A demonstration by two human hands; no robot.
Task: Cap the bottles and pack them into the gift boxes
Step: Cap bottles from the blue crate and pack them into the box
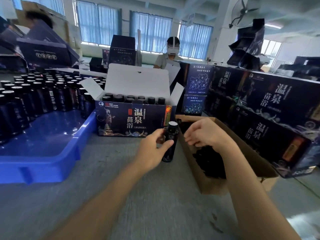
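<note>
The grey table (pixel 121 196) runs under everything in front of you. On your right, closed dark gift boxes (pixel 277 110) are stacked along its edge. On your left sits a blue tray (pixel 43 153), its far half packed with upright dark bottles (pixel 34 94). Straight ahead stands an open gift box (pixel 131 118), white lid flap up, with rows of capped bottles inside. Just right of it, a brown carton (pixel 207 184) holds a heap of black caps (pixel 209 161). Your right hand (pixel 206 134) hangs over that carton with the fingers curled downward; you cannot tell from here whether they pinch a cap. Your left hand (pixel 152 149) grips one bottle (pixel 170 144) round its middle, thumb in front and fingers behind, upright between the open box and the carton, with its base down at the table. A black cap (pixel 173 124) sits on that bottle's neck.
</note>
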